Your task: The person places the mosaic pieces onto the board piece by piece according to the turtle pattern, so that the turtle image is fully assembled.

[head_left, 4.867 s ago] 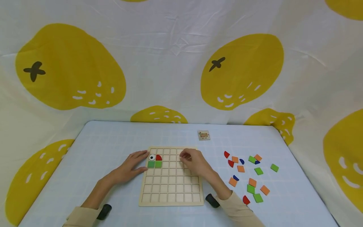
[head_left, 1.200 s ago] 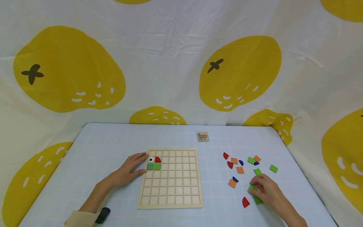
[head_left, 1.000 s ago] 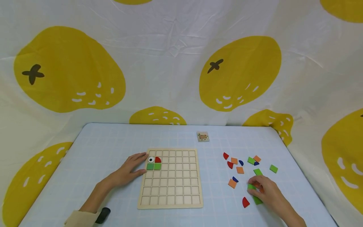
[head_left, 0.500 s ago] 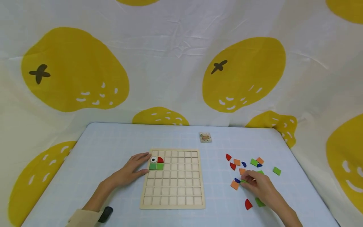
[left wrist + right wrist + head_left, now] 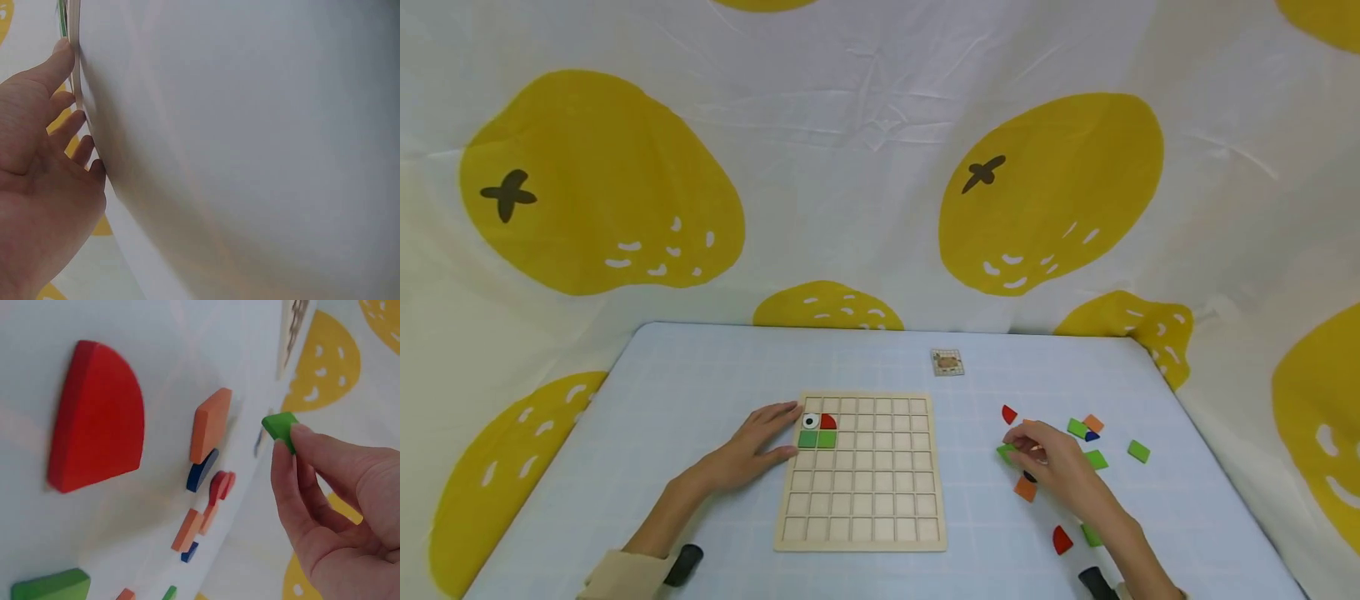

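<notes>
My right hand point(image 5: 1060, 471) pinches a green square tile point(image 5: 1005, 452) between thumb and fingers, above the loose pieces and right of the board. The right wrist view shows that green tile point(image 5: 281, 428) held off the table. A wooden grid board point(image 5: 861, 547) lies at the middle, with an eye tile point(image 5: 810, 422), a red quarter-circle tile point(image 5: 828, 422) and two green squares point(image 5: 826, 440) in its upper-left cells. At its left edge rests my left hand point(image 5: 741, 454), fingers extended; the left wrist view shows the fingertips against the board's side point(image 5: 74, 37).
Scattered right of the board are red quarter-circles point(image 5: 1062, 540), orange squares point(image 5: 1025, 489), green squares point(image 5: 1138, 451) and dark blue half-round pieces point(image 5: 202, 470); my right hand hides some. A small picture card point(image 5: 948, 362) lies behind the board.
My right hand went from above the board to the loose pieces, took hold of a green square and carried it leftward toward the board. The left hand keeps its place on the board's edge.
</notes>
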Motion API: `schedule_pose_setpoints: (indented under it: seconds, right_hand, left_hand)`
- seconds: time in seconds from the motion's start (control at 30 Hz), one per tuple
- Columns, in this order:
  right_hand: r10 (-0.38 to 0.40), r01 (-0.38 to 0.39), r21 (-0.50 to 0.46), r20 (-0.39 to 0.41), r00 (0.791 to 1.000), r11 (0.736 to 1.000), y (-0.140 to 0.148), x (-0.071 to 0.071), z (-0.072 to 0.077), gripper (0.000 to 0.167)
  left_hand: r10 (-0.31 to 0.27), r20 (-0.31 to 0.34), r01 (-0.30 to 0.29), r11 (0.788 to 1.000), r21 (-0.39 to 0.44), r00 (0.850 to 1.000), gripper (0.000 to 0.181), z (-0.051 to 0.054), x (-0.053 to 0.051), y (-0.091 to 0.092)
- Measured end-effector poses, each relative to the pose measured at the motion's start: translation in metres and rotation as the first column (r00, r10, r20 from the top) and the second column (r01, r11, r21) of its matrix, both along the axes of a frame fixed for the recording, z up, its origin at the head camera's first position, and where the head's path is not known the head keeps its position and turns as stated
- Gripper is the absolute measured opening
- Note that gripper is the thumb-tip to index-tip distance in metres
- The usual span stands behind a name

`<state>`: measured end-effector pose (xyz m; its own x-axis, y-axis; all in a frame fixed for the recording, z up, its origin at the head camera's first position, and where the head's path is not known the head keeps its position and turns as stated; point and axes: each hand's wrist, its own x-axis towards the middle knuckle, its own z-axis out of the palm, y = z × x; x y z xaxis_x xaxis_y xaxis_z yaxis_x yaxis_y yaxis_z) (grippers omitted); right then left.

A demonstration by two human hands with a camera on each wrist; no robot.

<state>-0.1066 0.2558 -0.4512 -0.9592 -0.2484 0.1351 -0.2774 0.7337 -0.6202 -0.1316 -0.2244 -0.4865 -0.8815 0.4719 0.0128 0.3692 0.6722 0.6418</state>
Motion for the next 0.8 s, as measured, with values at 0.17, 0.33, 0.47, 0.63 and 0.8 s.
schedule_pose_setpoints:
  seconds: [0.17, 0.33, 0.47, 0.63, 0.8]
  right_hand:
    - [0.030, -0.032, -0.031, -0.048, 0.998, 0.999, -0.013, -0.007, -0.002, 0.024]
    - [0.066, -0.071, -0.067, -0.083, 0.994, 0.995, -0.029, -0.014, -0.005, 0.021]
    - [0.075, -0.080, -0.091, -0.049, 0.996, 0.993, -0.041, -0.019, -0.005, 0.018]
    - [0.095, -0.097, -0.108, -0.026, 0.995, 0.989, -0.055, -0.023, -0.003, 0.016]
    - [0.114, -0.115, -0.111, -0.015, 0.993, 0.987, -0.068, -0.026, -0.002, 0.015]
  left_hand:
    - [0.004, 0.007, -0.004, 1.000, -0.001, 1.000, 0.066, 0.000, 0.001, 0.000]
    - [0.002, 0.004, -0.002, 1.000, 0.006, 1.000, 0.066, 0.001, 0.001, 0.001]
    - [0.001, -0.003, -0.001, 1.000, 0.005, 1.000, 0.065, 0.001, 0.001, 0.001]
    - [-0.005, -0.005, 0.005, 1.000, 0.006, 1.000, 0.065, 0.002, 0.002, 0.001]
    - [-0.008, 0.002, 0.008, 1.000, 0.011, 1.000, 0.065, 0.003, 0.002, 0.002]
